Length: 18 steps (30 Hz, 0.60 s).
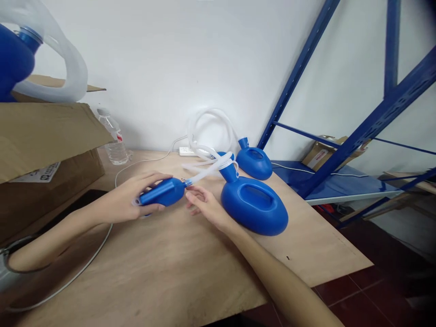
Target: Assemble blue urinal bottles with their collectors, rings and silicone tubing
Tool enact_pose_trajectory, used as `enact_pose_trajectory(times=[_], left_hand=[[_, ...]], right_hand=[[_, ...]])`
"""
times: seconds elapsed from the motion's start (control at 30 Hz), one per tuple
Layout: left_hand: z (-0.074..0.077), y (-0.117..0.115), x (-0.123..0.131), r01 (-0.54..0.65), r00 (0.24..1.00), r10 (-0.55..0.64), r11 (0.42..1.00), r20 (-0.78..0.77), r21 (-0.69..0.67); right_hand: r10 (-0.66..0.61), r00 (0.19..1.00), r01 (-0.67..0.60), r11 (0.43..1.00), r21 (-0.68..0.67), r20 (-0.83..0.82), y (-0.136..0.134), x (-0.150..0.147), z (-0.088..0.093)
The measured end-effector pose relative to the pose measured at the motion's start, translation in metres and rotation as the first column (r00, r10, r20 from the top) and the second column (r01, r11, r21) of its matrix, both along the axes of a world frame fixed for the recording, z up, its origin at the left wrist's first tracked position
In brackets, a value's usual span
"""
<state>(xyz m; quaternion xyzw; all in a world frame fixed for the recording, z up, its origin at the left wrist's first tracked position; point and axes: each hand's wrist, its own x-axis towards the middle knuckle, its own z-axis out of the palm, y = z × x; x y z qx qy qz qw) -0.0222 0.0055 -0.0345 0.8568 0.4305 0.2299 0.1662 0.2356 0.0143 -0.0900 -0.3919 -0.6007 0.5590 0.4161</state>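
My left hand is closed around a blue urinal funnel, a plastic receiver held tilted above the tabletop. A clear hose joins its narrow right end, where a small metal clamp shows. Just right of that joint is my right hand, fingers loosely bent and apart, with nothing visible in them; whether a fingertip touches the joint is unclear. Beside it stands a blue urinal bottle with a handle and a capped neck. The hose runs toward that neck and overlaps other tubing behind.
A second blue bottle stands behind, near coiled hose and a white power strip. At left are an open cardboard box with another bottle on top and a water bottle. Blue shelving rises at right.
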Motion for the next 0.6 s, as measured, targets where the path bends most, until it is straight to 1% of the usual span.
enact_pose_trajectory(times=[0.03, 0.07, 0.1, 0.13, 0.17, 0.2, 0.23, 0.27, 0.3, 0.33, 0.37, 0.4, 0.43, 0.47, 0.53, 0.6], left_hand=[[-0.003, -0.001, -0.006, -0.052, 0.997, 0.054, 0.998, 0.048, -0.043], [-0.007, -0.003, -0.012, -0.095, 0.991, 0.102, 0.992, 0.086, -0.084], [-0.012, -0.005, -0.018, -0.125, 0.984, 0.139, 0.985, 0.114, -0.12], [-0.017, -0.007, -0.023, -0.147, 0.978, 0.166, 0.978, 0.13, -0.147], [-0.022, -0.01, -0.028, -0.163, 0.972, 0.187, 0.973, 0.144, -0.163], [-0.026, -0.013, -0.031, -0.169, 0.968, 0.196, 0.97, 0.156, -0.173], [-0.029, -0.015, -0.034, -0.166, 0.966, 0.196, 0.971, 0.169, -0.174], [-0.032, -0.016, -0.036, -0.159, 0.965, 0.189, 0.973, 0.181, -0.167], [-0.033, -0.017, -0.038, -0.151, 0.966, 0.18, 0.976, 0.188, -0.157], [-0.035, -0.017, -0.038, -0.151, 0.965, 0.176, 0.978, 0.194, -0.141], [-0.036, -0.017, -0.038, -0.154, 0.964, 0.177, 0.98, 0.196, -0.129], [-0.038, -0.017, -0.038, -0.163, 0.963, 0.183, 0.98, 0.196, -0.117], [-0.039, -0.017, -0.038, -0.173, 0.963, 0.191, 0.979, 0.192, -0.105], [-0.041, -0.017, -0.037, -0.182, 0.962, 0.196, 0.979, 0.188, -0.088], [-0.042, -0.018, -0.037, -0.184, 0.968, 0.189, 0.982, 0.167, -0.044], [-0.043, -0.02, -0.037, -0.17, 0.977, 0.169, 0.986, 0.132, -0.004]], right_hand=[[0.001, 0.994, -0.015, 0.992, 0.123, 0.114, -0.002, 0.006, 0.007], [-0.044, 0.972, -0.023, 0.959, 0.284, 0.23, -0.004, 0.014, 0.015], [-0.143, 0.937, -0.019, 0.889, 0.458, 0.317, -0.006, 0.024, 0.023], [-0.298, 0.887, 0.018, 0.786, 0.618, 0.353, -0.008, 0.035, 0.031], [-0.45, 0.816, 0.042, 0.674, 0.737, 0.364, -0.009, 0.048, 0.037], [-0.583, 0.718, 0.041, 0.58, 0.814, 0.38, -0.01, 0.061, 0.042], [-0.706, 0.599, 0.059, 0.51, 0.858, 0.378, -0.01, 0.075, 0.046], [-0.781, 0.478, 0.059, 0.485, 0.873, 0.402, -0.01, 0.088, 0.047], [-0.812, 0.379, 0.049, 0.497, 0.866, 0.444, -0.01, 0.101, 0.047], [-0.801, 0.319, 0.035, 0.544, 0.838, 0.507, -0.01, 0.112, 0.045], [-0.772, 0.282, 0.019, 0.598, 0.801, 0.57, -0.011, 0.122, 0.043], [-0.752, 0.262, 0.002, 0.627, 0.779, 0.605, -0.012, 0.131, 0.041], [-0.736, 0.26, -0.026, 0.642, 0.766, 0.625, -0.014, 0.138, 0.041], [-0.722, 0.274, -0.061, 0.646, 0.761, 0.635, -0.016, 0.144, 0.041], [-0.677, 0.342, -0.142, 0.648, 0.748, 0.651, -0.022, 0.158, 0.046], [-0.575, 0.435, -0.21, 0.684, 0.699, 0.693, -0.027, 0.175, 0.052]])
